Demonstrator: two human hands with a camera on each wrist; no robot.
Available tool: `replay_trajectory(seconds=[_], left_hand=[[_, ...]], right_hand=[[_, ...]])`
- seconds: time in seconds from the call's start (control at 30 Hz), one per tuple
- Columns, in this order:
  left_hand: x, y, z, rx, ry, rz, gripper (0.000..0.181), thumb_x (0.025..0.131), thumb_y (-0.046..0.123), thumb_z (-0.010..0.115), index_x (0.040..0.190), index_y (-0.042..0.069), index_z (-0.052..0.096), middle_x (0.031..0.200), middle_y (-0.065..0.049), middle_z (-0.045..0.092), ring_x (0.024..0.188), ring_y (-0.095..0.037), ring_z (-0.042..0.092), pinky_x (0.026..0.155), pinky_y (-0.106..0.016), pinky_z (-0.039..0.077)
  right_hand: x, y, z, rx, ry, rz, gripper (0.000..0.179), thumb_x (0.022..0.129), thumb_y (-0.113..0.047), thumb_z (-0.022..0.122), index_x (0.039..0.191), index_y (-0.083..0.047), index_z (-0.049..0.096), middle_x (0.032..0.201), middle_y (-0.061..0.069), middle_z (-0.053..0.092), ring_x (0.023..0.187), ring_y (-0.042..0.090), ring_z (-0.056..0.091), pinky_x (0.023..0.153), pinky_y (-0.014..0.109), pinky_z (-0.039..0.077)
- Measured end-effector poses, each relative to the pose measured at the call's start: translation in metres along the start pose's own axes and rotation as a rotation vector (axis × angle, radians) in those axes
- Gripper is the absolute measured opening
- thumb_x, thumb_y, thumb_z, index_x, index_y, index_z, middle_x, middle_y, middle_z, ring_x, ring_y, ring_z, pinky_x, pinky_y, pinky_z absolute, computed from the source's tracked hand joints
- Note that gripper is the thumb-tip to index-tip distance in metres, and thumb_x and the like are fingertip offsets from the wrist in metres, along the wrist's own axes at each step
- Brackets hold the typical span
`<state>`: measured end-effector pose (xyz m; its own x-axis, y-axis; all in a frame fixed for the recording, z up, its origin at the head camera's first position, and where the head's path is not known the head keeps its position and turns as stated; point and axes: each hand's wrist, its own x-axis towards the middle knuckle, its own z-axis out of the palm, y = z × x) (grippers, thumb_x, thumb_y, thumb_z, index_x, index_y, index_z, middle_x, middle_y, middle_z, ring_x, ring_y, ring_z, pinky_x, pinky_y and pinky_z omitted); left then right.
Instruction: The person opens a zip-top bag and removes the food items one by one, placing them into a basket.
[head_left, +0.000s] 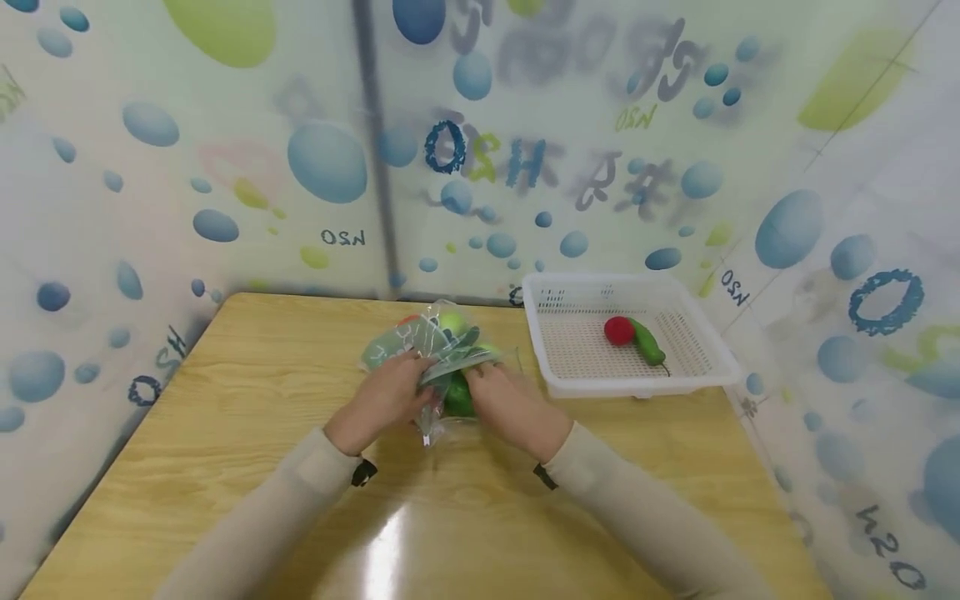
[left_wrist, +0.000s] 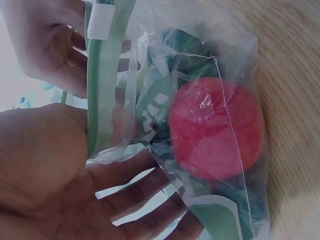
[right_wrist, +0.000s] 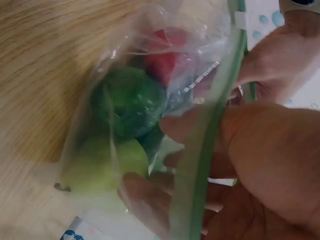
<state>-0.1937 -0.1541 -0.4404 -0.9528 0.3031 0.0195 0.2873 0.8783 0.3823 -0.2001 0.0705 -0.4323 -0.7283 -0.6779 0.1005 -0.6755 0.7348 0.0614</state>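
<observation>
A clear zip bag with a green strip at its mouth sits mid-table. Through its plastic show a red round fruit or vegetable, a dark green bell pepper and a yellow-green round fruit. My left hand is at the bag's left side, its fingers stretched out against the plastic and the thumb tip hidden by the strip. At the mouth's right side, my right hand reaches in past the strip, thumb and fingers spread apart and seen through the plastic near the pepper.
A white plastic basket stands at the back right of the wooden table. In it lie a red round item and a long green chili pepper. Patterned walls close off the back and sides.
</observation>
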Motion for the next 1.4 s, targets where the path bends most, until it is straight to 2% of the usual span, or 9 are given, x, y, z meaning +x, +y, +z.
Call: replay_trajectory(seconds=[0.07,0.23,0.43,0.57,0.67,0.87,1.03,1.23,1.4], left_hand=[[0.001,0.002,-0.001,0.004,0.004,0.003,0.042,0.105,0.009,0.080,0.144,-0.004,0.077,0.127,-0.023,0.080,0.119,-0.042,0.078,0.106,-0.058,0.066],[-0.001,0.004,-0.002,0.023,0.011,0.022,0.036,0.104,0.005,0.080,0.138,-0.005,0.079,0.121,-0.020,0.079,0.113,-0.039,0.078,0.100,-0.057,0.067],[0.000,0.005,-0.001,0.012,0.010,0.035,0.033,0.103,0.001,0.077,0.136,-0.002,0.080,0.120,-0.020,0.080,0.111,-0.037,0.077,0.097,-0.054,0.068],[0.001,0.004,-0.001,-0.003,0.007,0.030,0.022,0.105,0.001,0.075,0.125,0.001,0.083,0.117,-0.018,0.080,0.107,-0.034,0.077,0.093,-0.053,0.067],[0.002,0.004,-0.001,-0.009,0.000,0.024,0.015,0.107,0.002,0.074,0.119,0.003,0.083,0.115,-0.016,0.079,0.104,-0.031,0.076,0.091,-0.051,0.066],[0.003,0.004,0.000,-0.017,-0.009,0.016,0.011,0.107,0.003,0.074,0.114,0.004,0.083,0.110,-0.013,0.077,0.098,-0.026,0.071,0.087,-0.047,0.063],[0.003,0.003,0.001,-0.008,0.000,0.023,0.009,0.106,0.002,0.074,0.109,0.006,0.082,0.109,-0.013,0.078,0.098,-0.027,0.073,0.087,-0.048,0.064],[0.002,0.004,0.002,-0.021,-0.010,0.007,0.018,0.109,0.003,0.073,0.124,0.004,0.083,0.120,-0.017,0.079,0.108,-0.031,0.076,0.093,-0.051,0.066],[0.003,0.005,0.004,-0.026,-0.018,-0.006,0.023,0.110,0.004,0.073,0.131,0.002,0.082,0.125,-0.019,0.079,0.112,-0.032,0.076,0.096,-0.051,0.067]], right_hand=[[0.000,0.000,0.002,-0.051,0.012,0.016,0.038,0.111,-0.010,0.076,0.148,-0.003,0.072,0.132,0.016,0.082,0.113,0.035,0.082,0.075,0.044,0.073],[-0.002,-0.003,0.008,-0.133,0.038,0.051,0.037,0.111,-0.010,0.076,0.148,-0.004,0.074,0.138,0.018,0.082,0.114,0.038,0.082,0.080,0.047,0.073],[0.000,-0.003,0.010,-0.175,0.039,0.076,0.035,0.109,-0.009,0.078,0.143,-0.001,0.077,0.133,0.021,0.083,0.108,0.038,0.082,0.080,0.047,0.073],[0.006,-0.001,0.013,-0.179,0.015,0.093,0.035,0.107,-0.007,0.079,0.141,0.001,0.077,0.127,0.022,0.082,0.107,0.037,0.081,0.081,0.046,0.073],[0.009,0.000,0.015,-0.164,-0.008,0.096,0.028,0.108,-0.008,0.079,0.135,-0.001,0.079,0.122,0.020,0.083,0.107,0.036,0.080,0.080,0.045,0.072],[0.011,0.004,0.019,-0.077,-0.034,0.114,0.029,0.111,-0.006,0.076,0.138,0.000,0.069,0.132,0.022,0.081,0.119,0.042,0.080,0.084,0.051,0.074],[0.010,0.005,0.021,-0.070,-0.026,0.087,0.029,0.108,-0.005,0.077,0.137,-0.003,0.072,0.124,0.020,0.083,0.110,0.038,0.082,0.087,0.052,0.072],[0.009,0.006,0.025,0.021,-0.052,0.060,0.024,0.108,-0.003,0.078,0.132,-0.006,0.075,0.111,0.016,0.083,0.095,0.032,0.083,0.081,0.047,0.071],[0.007,0.005,0.026,0.079,-0.021,0.059,0.036,0.101,0.000,0.084,0.135,-0.006,0.073,0.112,0.017,0.083,0.095,0.033,0.083,0.079,0.047,0.072]])
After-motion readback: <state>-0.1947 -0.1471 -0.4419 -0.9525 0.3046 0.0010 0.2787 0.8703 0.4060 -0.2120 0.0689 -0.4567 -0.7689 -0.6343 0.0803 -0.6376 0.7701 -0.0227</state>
